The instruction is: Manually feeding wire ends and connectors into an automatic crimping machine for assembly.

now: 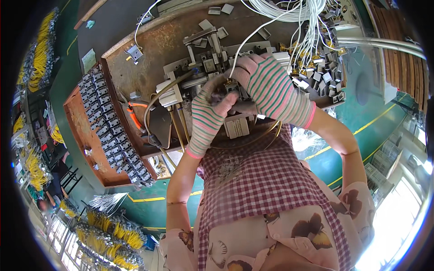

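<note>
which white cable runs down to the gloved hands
The single cable arching left from the coil, down between left hand and right hand; the other strands hang further right.

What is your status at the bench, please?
Left hand, right hand: close together, grip partly hidden. White cable: leads between them. Orange-handled tool: left, clear of hands.

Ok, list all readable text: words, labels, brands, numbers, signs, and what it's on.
None legible.
Thin white cable, upper middle: no readable print.
Small silver metal boxes in rows, left: too small to read any marking.
Pale green paper sheet, upper left: too blurred to read any print.
</note>
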Demonstrator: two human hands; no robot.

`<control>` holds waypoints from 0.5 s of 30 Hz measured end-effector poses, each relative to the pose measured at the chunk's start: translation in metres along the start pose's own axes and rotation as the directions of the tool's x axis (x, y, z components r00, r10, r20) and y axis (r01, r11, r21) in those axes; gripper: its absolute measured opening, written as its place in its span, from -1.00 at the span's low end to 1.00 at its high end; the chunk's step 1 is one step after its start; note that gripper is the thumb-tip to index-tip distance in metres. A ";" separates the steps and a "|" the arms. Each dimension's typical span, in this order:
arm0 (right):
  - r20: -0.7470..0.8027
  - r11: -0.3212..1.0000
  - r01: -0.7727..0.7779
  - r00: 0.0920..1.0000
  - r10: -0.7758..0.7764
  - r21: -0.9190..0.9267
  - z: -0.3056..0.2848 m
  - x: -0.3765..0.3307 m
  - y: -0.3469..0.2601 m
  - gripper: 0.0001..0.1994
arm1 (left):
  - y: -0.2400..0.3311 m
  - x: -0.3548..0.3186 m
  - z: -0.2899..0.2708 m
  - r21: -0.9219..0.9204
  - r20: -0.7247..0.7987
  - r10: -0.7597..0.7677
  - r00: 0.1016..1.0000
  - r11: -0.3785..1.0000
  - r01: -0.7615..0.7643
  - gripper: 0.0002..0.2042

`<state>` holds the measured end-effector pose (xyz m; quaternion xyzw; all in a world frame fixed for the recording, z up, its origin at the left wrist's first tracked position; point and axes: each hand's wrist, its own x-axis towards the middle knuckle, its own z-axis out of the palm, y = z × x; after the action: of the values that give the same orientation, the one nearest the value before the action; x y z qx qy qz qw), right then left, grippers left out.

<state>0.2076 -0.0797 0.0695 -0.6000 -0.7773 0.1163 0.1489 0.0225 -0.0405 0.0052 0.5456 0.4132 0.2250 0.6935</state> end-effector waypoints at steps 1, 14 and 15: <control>-0.001 0.999 0.025 1.000 -0.025 -0.032 0.001 0.003 0.003 -0.39 | 0.006 -0.004 0.000 -0.002 -0.008 -0.003 1.000 1.000 0.003 -0.30; 0.116 0.998 -0.041 0.992 0.045 -0.041 0.032 0.018 0.012 -0.47 | 0.011 0.014 -0.036 0.753 0.537 0.385 0.751 0.184 -0.632 -0.56; 0.057 0.996 -0.083 0.995 0.080 0.044 0.034 0.015 0.013 -0.43 | 0.013 0.018 -0.038 0.735 0.591 0.379 0.712 0.110 -0.669 -0.57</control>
<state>0.2030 -0.0625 0.0351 -0.6243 -0.7530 0.1568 0.1364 0.0035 -0.0016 0.0088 0.9676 0.1461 0.1098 0.1742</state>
